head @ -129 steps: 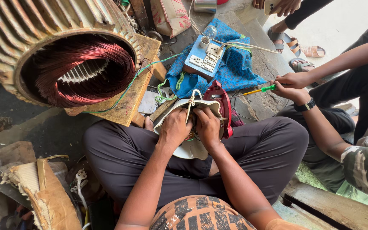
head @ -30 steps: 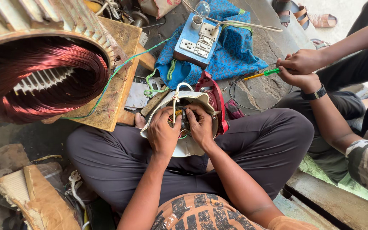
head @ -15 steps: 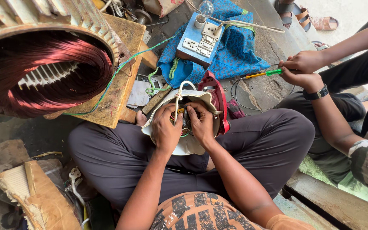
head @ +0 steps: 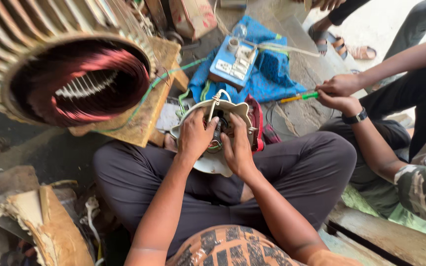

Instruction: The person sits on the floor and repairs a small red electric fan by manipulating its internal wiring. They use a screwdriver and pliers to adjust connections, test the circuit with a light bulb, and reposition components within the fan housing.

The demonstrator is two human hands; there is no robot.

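Note:
A round white motor housing (head: 212, 162) with a dark wound core rests in my lap between my crossed legs. My left hand (head: 196, 134) lies on its left half, fingers curled over the rim and into the middle. On the right half sits my right hand (head: 236, 145), fingers pressed at the core's wires. A white cord (head: 214, 102) loops out of the housing's top. What my fingertips pinch is hidden.
A big ribbed motor stator (head: 60, 64) with copper windings lies at upper left on a wooden block (head: 144, 118). A blue switch board (head: 232, 61) rests on blue cloth (head: 267, 74). At right, another person's hands (head: 338, 91) hold a green screwdriver (head: 299, 97).
The view has tilted slightly, bringing the stator more into view. My hands stay on the white housing, fingers shifting a little at its middle. The other person's hands keep the screwdriver.

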